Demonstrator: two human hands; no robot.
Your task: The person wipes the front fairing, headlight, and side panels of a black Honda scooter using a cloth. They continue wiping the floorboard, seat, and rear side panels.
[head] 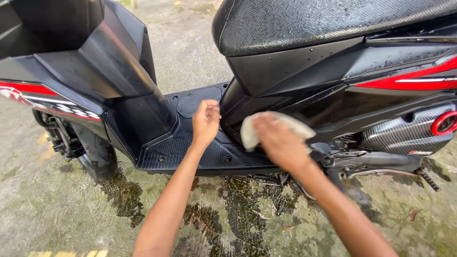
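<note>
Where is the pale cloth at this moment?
In the head view, the pale cloth is right of centre, held by the right hand against the scooter's black side panel, just below the seat.

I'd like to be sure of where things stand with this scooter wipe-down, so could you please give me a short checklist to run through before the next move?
1. Cloth gripped in right hand: ok.
2. Cloth on the black side panel below the seat: cannot tell; the hand is blurred.
3. Left hand over the footboard, away from the cloth: ok; contact cannot tell.
4. Panels dry: not ok; water beads show by the red stripe.
5. Ground dry: not ok; wet patches under the scooter.
</note>
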